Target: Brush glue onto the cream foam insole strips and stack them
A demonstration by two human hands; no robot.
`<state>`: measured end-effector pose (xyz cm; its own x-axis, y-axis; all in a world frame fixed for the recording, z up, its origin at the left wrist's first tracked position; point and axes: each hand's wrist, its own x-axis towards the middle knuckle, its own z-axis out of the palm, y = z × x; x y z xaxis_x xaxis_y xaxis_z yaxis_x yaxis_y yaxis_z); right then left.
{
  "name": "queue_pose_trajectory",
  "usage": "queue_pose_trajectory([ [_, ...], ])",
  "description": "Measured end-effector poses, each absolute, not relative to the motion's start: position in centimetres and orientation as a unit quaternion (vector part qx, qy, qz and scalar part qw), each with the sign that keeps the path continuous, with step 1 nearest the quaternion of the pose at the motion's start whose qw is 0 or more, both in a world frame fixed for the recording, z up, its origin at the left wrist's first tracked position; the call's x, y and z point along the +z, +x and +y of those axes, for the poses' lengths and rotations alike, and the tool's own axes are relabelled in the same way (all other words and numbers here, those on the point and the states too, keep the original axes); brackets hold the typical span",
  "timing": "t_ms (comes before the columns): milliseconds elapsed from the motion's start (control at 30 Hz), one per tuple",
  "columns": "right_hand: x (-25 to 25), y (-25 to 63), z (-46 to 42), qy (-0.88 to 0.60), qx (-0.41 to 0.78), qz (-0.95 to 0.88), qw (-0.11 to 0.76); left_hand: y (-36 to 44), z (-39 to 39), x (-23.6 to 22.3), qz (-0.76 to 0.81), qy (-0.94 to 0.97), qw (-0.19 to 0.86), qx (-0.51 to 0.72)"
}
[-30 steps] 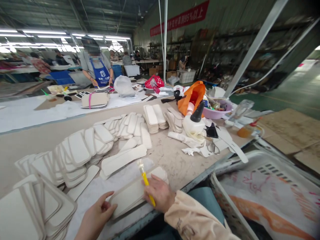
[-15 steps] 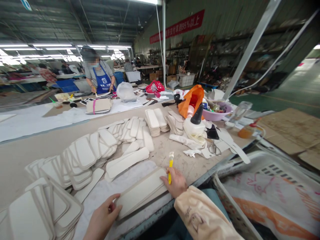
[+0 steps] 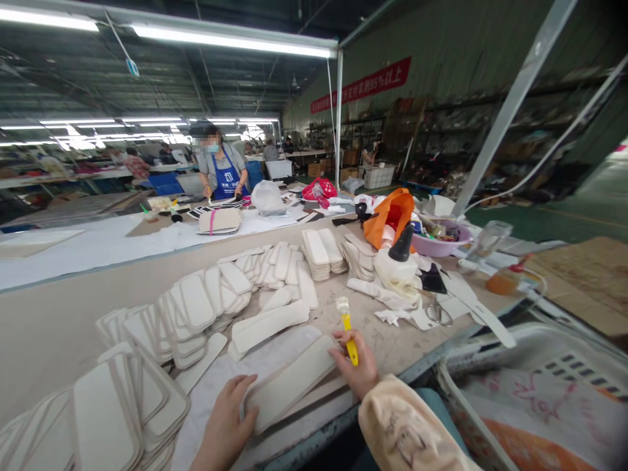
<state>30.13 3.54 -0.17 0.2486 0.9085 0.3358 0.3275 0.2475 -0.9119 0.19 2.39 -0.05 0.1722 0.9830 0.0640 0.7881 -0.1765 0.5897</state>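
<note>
A long pale panel with rounded corners (image 3: 294, 379) lies slanted on top of similar panels at the table's front edge. My left hand (image 3: 228, 418) grips its left end, thumb near the front corner and fingers round the back. At the opposite end, my right hand (image 3: 360, 366) touches the panel with its fingertips. That same hand holds a yellow-handled brush (image 3: 349, 337), bristles up and coated with something whitish. Behind the panel, two more long pale panels (image 3: 269, 327) rest on a white sheet (image 3: 206, 386).
Fanned stacks of pale panels (image 3: 105, 418) spread along the left. Beyond the brush stand a white bottle with a black cone top (image 3: 396, 265), an orange bag (image 3: 387, 216) and a purple basin (image 3: 439, 245). A white plastic basket (image 3: 454, 386) sits at right. A co-worker (image 3: 223, 167) works across the table.
My right hand has moved from over the panel to its right end, carrying the brush. My left hand stays at the left end. The camera view has tilted upward.
</note>
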Motion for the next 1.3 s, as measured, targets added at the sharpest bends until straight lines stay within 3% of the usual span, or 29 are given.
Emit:
queue_pose_trajectory([
  [233,9.2,27.5,3.5,-0.396,0.410,-0.542,0.617,2.7,2.3,5.2,0.531,0.735,0.319,0.276],
  [400,13.3,26.9,3.4,-0.366,0.424,-0.561,0.610,5.7,1.0,6.4,0.491,0.682,0.457,0.294],
  [700,11.8,26.6,3.3,-0.406,0.435,-0.484,0.642,9.8,-3.1,3.0,0.474,0.478,0.623,0.399],
  [1067,10.6,28.2,1.7,-0.446,0.390,-0.487,0.642,12.1,-6.1,4.6,0.473,0.389,0.663,0.431],
  [1300,8.5,29.5,2.4,-0.463,0.367,-0.500,0.633,12.6,-9.3,6.5,0.366,0.302,0.786,0.397],
])
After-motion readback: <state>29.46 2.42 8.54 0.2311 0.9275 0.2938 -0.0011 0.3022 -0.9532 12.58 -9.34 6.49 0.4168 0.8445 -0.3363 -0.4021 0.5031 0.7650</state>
